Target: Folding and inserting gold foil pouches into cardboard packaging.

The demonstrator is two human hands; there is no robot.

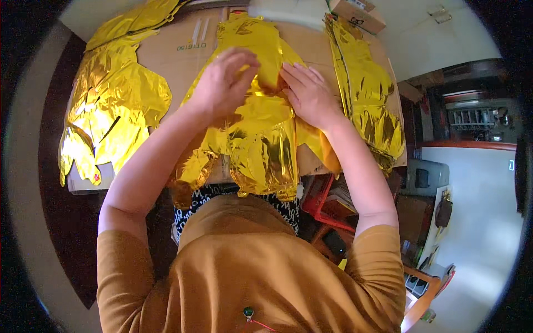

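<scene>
**Gold foil (262,136) lies mid-cardboard (166,58)**

Through the head camera, I see the shiny, creased foil stretching away from the wearer, its near end reaching past the front edge of the cardboard. The left hand (226,80) is above its far half, fingers curved and a gap showing between thumb and fingers; the hand is blurred, so I cannot tell whether it pinches anything. The right hand (310,93) is just beside it, fingers stretched out loosely at the foil's right side, closed around nothing that I can see; I can't judge how firmly it presses.

To the left I have another spread of gold foil pieces (119,91), crumpled and bright, and to the right a long gold bundle (366,83) with dark lines along it. A small carton (360,15) sits by the far right corner. Below the cardboard, near the right forearm, I make out a red crate (317,208).
</scene>
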